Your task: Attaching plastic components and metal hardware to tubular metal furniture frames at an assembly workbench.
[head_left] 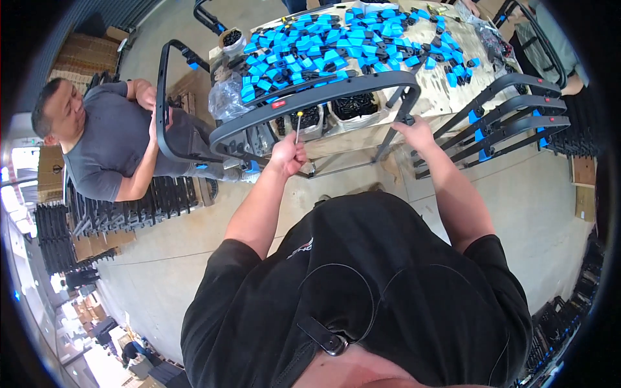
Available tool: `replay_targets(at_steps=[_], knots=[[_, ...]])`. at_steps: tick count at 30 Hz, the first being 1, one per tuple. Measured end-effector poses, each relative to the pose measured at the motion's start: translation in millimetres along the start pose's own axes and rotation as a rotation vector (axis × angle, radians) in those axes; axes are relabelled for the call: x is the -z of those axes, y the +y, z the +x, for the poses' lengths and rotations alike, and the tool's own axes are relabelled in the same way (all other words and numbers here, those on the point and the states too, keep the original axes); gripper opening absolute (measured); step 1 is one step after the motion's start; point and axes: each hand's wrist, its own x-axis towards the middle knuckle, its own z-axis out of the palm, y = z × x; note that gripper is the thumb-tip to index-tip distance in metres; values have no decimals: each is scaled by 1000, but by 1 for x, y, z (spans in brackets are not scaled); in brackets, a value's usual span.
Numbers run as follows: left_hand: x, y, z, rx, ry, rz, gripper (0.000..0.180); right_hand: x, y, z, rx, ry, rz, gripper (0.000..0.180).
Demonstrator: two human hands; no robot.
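In front of me stands a black tubular frame [317, 94] with a bent top bar and a small red label. My left hand [288, 155] is closed around a thin metal rod tool [298, 129] with a yellow end pointing up, below the top bar. Its exact kind is too small to make out. My right hand [416, 134] grips the frame's right corner, its thumb against a dark fitting there. The fingers are partly hidden behind the tube.
Blue and black plastic parts [323, 45] cover the wooden table [424, 97]; bins of small black parts [354, 107] stand at its near edge. More black frames [511, 123] lean at the right. A co-worker [113, 136] holds another frame [163, 97] on the left.
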Motion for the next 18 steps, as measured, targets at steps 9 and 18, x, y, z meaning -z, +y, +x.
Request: replay_targets(at_steps=[9,18], knots=[[-69,-66,-119,-188,-38,342,25,45,72,-64,82,-249,157,69],[-160,-130,-72,-193,-432,1178,29,6,36,-65,1,-663,1062,29]])
